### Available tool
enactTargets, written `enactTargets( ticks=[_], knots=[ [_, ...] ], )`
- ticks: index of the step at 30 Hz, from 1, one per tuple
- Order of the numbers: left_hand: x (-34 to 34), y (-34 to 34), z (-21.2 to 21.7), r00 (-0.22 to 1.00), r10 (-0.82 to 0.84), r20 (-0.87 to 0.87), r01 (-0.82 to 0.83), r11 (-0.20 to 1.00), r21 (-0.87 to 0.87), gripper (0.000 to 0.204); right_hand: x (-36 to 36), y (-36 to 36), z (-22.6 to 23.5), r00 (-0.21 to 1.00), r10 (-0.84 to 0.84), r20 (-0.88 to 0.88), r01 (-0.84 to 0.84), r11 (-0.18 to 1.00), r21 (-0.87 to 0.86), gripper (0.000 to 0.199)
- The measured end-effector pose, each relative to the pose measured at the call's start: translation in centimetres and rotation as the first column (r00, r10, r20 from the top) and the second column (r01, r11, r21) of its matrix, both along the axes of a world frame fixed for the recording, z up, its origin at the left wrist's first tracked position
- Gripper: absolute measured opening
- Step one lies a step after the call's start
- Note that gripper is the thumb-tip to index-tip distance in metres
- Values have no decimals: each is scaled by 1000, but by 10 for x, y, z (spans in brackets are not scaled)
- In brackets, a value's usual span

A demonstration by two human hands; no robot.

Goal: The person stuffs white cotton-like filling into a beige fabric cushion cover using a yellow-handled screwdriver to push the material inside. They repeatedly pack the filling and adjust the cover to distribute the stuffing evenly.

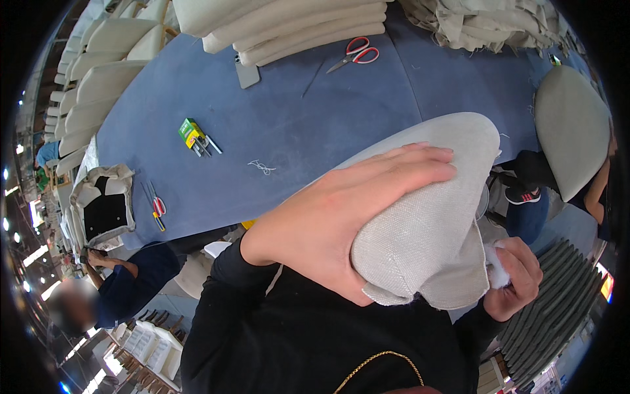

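A grey woven fabric cushion cover (433, 203), partly stuffed, is held up in front of me over the edge of a blue-covered table (315, 125). My left hand (341, 217) lies flat across its upper left side, gripping it. My right hand (518, 279) is at the cover's open lower end, fingers closed on a tuft of white stuffing (497, 266) there. Both black sleeves come up from the lower edge.
On the table lie red-handled scissors (356, 54), a green and yellow box with pens (195, 136), a bit of white thread (262, 167) and stacked beige cushions (295, 26). Another grey cushion (572, 125) is at right. A person in dark blue (131, 279) works at lower left.
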State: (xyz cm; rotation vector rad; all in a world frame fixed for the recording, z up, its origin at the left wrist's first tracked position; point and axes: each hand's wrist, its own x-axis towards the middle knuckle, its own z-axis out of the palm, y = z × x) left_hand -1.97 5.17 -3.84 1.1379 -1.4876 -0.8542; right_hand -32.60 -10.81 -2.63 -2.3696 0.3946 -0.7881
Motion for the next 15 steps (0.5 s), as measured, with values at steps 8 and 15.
enactTargets(
  ticks=[8,15],
  knots=[
    [-19,-3,-5,1000,-3,12,4,999,-39,118,-9,5,28,996,25,-85,-33,995,-93,34],
    [-23,-3,0,999,-10,41,10,1000,-7,114,-25,8,24,995,6,-95,-20,989,-144,36]
  ],
)
